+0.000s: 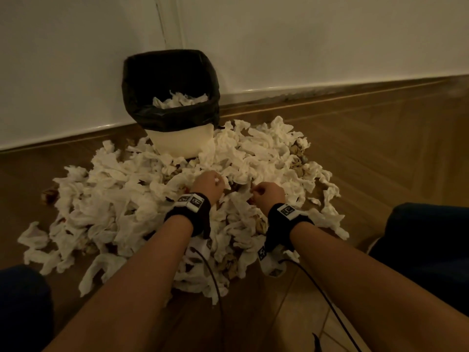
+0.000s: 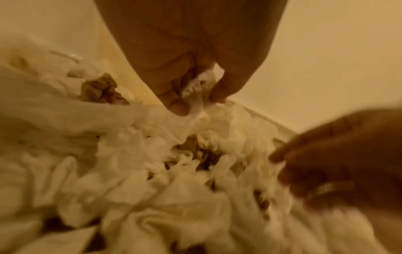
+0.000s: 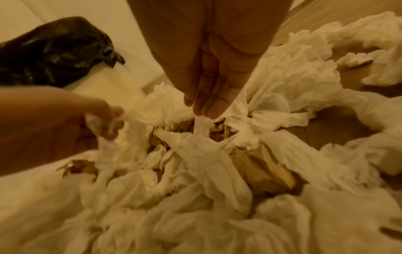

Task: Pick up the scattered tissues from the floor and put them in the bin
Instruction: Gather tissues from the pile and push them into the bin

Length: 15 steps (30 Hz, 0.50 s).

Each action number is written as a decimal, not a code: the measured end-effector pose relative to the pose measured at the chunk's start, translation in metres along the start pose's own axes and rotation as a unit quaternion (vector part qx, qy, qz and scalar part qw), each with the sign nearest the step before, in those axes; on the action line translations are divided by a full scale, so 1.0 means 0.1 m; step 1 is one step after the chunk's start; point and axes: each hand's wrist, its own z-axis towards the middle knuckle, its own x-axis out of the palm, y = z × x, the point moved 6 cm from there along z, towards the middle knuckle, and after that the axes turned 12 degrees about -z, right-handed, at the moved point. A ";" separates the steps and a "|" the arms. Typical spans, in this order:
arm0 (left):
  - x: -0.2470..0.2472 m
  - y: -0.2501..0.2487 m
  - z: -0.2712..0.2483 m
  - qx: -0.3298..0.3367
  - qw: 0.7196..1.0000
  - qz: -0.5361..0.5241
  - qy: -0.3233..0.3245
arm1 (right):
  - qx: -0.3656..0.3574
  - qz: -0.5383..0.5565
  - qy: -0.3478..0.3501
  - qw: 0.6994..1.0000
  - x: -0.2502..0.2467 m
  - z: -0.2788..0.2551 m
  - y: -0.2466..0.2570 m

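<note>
Crumpled white paper tissues [image 1: 142, 199] lie in a wide heap on the brown wooden floor [image 1: 380, 148], spreading out from the foot of the cream plastic bin [image 1: 180, 143] and reaching back between my knees. That bin stands against the white wall [image 1: 304, 34], lined with a black plastic bag [image 1: 142, 80] folded over its rim, and a few tissues [image 1: 177, 99] already sit inside it. Bits of brown crumpled paper [image 3: 261, 168] show through gaps in the white heap.

My left hand [image 1: 208, 186] is down in the middle of the pile, its fingers [image 2: 174, 92] and thumb curled round a bunch of tissue that trails down into the heap. My right hand [image 1: 269, 195] is just beside it, apart from it, with the fingertips [image 3: 208, 106] drawn together and pinching the top of one tissue [image 3: 200, 130], which stretches taut up from the pile below.

Both wrists wear black straps with white marker blocks [image 1: 190, 200], and dark cables [image 1: 215, 288] run back along the floor towards me.
</note>
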 end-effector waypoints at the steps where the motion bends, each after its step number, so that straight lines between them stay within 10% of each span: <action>1: -0.06 0.00 -0.01 -0.013 0.999 -0.043 -0.018 | -0.004 -0.019 0.006 1.000 0.03 -0.01 0.00; 15: -0.25 0.12 0.12 0.004 0.975 -0.217 -0.051 | -0.047 -0.276 0.178 0.943 0.45 -0.21 -0.15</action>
